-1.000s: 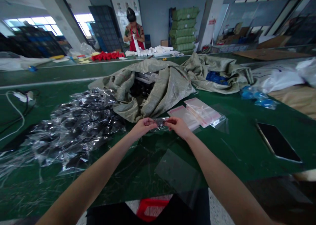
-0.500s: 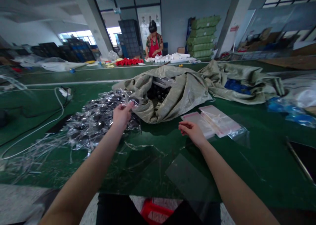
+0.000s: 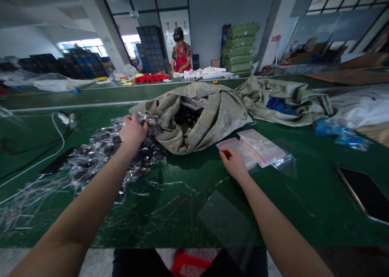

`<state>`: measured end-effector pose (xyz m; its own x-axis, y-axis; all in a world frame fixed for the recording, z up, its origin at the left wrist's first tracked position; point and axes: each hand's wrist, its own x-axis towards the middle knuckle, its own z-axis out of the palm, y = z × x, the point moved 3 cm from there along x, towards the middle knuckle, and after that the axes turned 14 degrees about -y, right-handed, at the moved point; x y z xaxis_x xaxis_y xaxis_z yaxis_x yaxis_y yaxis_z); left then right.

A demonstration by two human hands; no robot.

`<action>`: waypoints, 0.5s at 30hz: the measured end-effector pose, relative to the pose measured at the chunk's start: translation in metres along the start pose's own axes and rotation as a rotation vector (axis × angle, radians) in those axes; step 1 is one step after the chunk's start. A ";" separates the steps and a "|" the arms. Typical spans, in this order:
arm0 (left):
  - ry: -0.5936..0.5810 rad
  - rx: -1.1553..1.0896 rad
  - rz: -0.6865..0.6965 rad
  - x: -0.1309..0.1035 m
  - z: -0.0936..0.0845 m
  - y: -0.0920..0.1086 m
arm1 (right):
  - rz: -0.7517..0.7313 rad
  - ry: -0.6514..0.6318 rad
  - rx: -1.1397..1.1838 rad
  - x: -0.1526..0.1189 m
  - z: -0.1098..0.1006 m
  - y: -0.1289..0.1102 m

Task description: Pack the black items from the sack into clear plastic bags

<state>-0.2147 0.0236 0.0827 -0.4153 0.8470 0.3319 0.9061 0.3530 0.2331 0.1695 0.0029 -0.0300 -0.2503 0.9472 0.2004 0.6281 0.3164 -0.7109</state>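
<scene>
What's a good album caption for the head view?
Left hand at a heap of bagged dark pieces, right hand by clear bags, an open sack beyond.

Crinkled, glossy clear plastic wraps the packets; the sack looks like rough, creased cloth — mostly matt. The bags are smooth, shiny plastic — the phone glossy, the tabletop smooth.

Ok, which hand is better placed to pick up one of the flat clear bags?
Probably the right hand: it is close by the flat clear bags, with nothing visible in it. The left hand is farther off, over the pile of wrapped dark pieces.
</scene>
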 end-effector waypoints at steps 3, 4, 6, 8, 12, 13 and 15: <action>-0.034 0.122 0.080 0.000 -0.001 0.016 | 0.039 0.045 -0.252 -0.001 -0.003 0.002; -0.046 0.145 0.122 0.001 0.001 0.023 | 0.065 0.056 -0.345 -0.001 -0.005 0.002; -0.096 0.176 0.239 0.007 0.011 0.040 | 0.132 0.063 -0.491 -0.003 -0.007 0.003; -0.176 0.193 0.358 0.015 0.027 0.061 | 0.206 0.041 -0.573 -0.005 -0.010 0.004; -0.377 0.242 0.481 0.042 0.067 0.109 | 0.319 -0.081 -0.669 -0.007 -0.013 0.005; -0.427 0.256 0.470 0.050 0.076 0.119 | 0.325 -0.104 -0.685 -0.006 -0.013 0.005; -0.500 0.267 0.436 0.065 0.092 0.137 | 0.316 -0.126 -0.707 -0.005 -0.013 0.005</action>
<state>-0.1103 0.1640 0.0521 0.0174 0.9914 -0.1296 0.9965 -0.0278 -0.0784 0.1831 0.0001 -0.0259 -0.0370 0.9982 -0.0478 0.9929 0.0314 -0.1148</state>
